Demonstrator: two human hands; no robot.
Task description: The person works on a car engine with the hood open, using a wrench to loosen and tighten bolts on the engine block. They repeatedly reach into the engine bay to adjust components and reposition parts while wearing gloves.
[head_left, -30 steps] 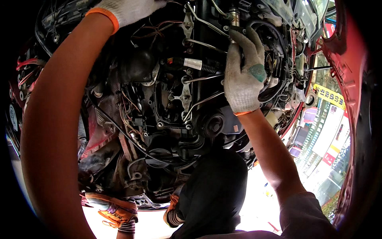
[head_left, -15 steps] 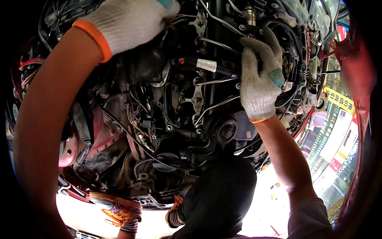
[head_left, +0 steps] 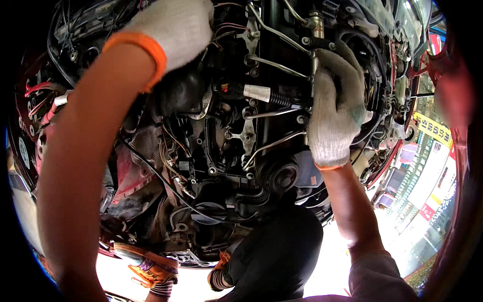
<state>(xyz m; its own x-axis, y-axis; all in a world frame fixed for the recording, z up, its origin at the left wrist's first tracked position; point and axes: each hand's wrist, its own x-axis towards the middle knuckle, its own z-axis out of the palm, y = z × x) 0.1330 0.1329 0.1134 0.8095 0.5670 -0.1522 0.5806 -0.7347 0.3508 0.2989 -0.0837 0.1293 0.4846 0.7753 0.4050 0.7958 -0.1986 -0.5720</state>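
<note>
My left hand (head_left: 176, 32), in a white knit glove with an orange cuff, reaches over the upper left of an engine (head_left: 216, 141). Its fingers are turned away and hidden at the picture's top, so its grip does not show. Thin wires (head_left: 231, 26) run beside it. My right hand (head_left: 334, 110), in a matching soiled glove, rests against the dark rail on the engine's right side. Its fingers are bent but apart, by the ends of the metal fuel lines (head_left: 282, 66). I see nothing held in it. A corrugated hose with a white label (head_left: 257, 92) lies left of it.
Black cables (head_left: 166, 183) and loose wiring cross the engine bay. A round black cover (head_left: 286, 175) sits below my right hand. My dark-clothed knee (head_left: 276, 251) and an orange shoe (head_left: 151, 267) are at the bottom. Red bodywork (head_left: 455, 90) edges the right side.
My left hand and forearm have shifted slightly right. My right hand has stayed by the rail, its fingers turned a little. The view has moved slightly.
</note>
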